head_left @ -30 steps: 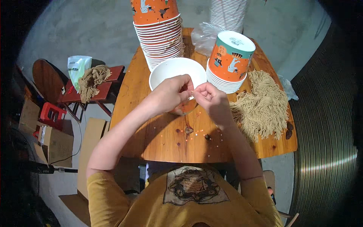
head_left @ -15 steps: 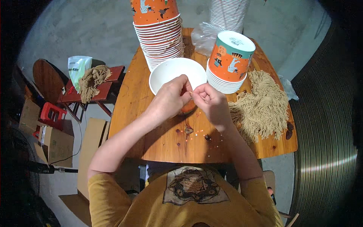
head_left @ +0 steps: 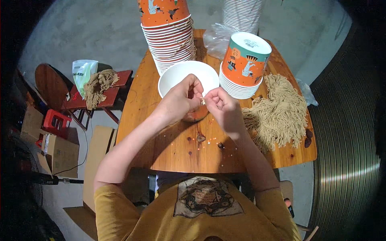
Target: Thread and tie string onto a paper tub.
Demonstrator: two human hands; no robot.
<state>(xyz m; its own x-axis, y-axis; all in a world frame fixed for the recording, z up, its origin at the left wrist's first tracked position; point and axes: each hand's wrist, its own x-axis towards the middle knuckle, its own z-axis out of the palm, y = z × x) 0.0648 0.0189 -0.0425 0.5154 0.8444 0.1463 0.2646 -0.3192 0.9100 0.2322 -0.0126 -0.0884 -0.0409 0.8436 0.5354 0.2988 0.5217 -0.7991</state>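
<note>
Compared with half a second ago, we see the left hand with its forefinger arched away from its thumb, so that a small pale strand shows more plainly between the two sets of fingertips; the right hand appears to pinch it between thumb and forefinger, while we cannot tell whether the left has a hold too. The strand sits over the near rim of the white-lined bucket, which has stayed put on the table — left of the cord pile; we judge the fine fingerwork unfinished — both hands remain engaged there.
</note>
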